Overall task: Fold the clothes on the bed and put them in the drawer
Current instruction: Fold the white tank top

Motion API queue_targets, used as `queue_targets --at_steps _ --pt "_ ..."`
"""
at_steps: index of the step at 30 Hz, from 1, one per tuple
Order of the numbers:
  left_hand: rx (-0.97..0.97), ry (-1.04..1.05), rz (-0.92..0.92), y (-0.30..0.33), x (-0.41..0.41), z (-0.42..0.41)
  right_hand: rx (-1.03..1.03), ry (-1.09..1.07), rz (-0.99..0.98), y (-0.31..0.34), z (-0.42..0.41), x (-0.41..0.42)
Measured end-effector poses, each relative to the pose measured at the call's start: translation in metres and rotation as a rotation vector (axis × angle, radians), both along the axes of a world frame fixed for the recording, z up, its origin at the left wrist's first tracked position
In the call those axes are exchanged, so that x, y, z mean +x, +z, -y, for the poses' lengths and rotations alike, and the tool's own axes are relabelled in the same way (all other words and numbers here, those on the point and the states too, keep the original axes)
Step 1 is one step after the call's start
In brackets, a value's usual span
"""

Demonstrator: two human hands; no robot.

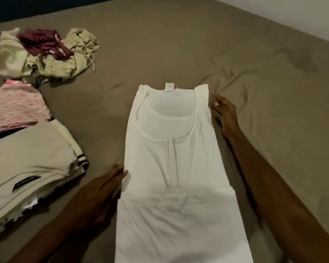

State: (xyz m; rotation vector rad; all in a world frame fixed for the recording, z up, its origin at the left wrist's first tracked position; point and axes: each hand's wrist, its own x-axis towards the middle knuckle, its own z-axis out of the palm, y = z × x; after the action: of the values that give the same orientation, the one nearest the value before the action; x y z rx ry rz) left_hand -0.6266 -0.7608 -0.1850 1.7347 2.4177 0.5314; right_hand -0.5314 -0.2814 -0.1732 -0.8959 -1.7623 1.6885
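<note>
A white tank top lies flat on the brown bed sheet, in the middle of the scene and running toward the near edge, its sides folded in to make a long narrow strip, neckline and label at the far end. The left hand lies along the garment's left edge about halfway down, fingers straight and close together, fingertips touching the fabric. The right hand rests beside the right shoulder strap, fingers loosely bent at the cloth's edge (whether they pinch the fabric or only touch it, I cannot tell). At the left, near side sits a stack of folded clothes, beige on top, with a pink patterned folded piece just beyond it. Farther left lies an unfolded heap of pale green and maroon garments.
</note>
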Motion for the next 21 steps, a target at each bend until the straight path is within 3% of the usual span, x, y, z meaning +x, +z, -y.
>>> queue_targets --at_steps 2,5,7,12,18,21 --pt "-0.07 -0.098 -0.007 -0.006 0.016 0.026 0.167 -0.015 0.103 -0.002 0.031 0.052" --pt "-0.081 -0.177 -0.052 -0.002 0.022 0.046 0.677 -0.004 0.346 -0.023 0.092 0.149" --pt "-0.079 -0.229 -0.079 0.004 0.024 0.048 0.858 0.021 0.442 -0.025 0.131 0.21" --pt "-0.123 -0.454 -0.149 -0.003 0.055 0.044 0.841 0.17 0.427 -0.022 0.194 0.3" --pt "-0.093 -0.564 -0.394 -0.031 0.07 0.052 0.851 0.422 0.372 -0.01 0.197 0.304" --pt "-0.059 -0.603 -0.407 -0.031 0.074 0.058 0.832 0.487 0.292 -0.008 0.2 0.294"
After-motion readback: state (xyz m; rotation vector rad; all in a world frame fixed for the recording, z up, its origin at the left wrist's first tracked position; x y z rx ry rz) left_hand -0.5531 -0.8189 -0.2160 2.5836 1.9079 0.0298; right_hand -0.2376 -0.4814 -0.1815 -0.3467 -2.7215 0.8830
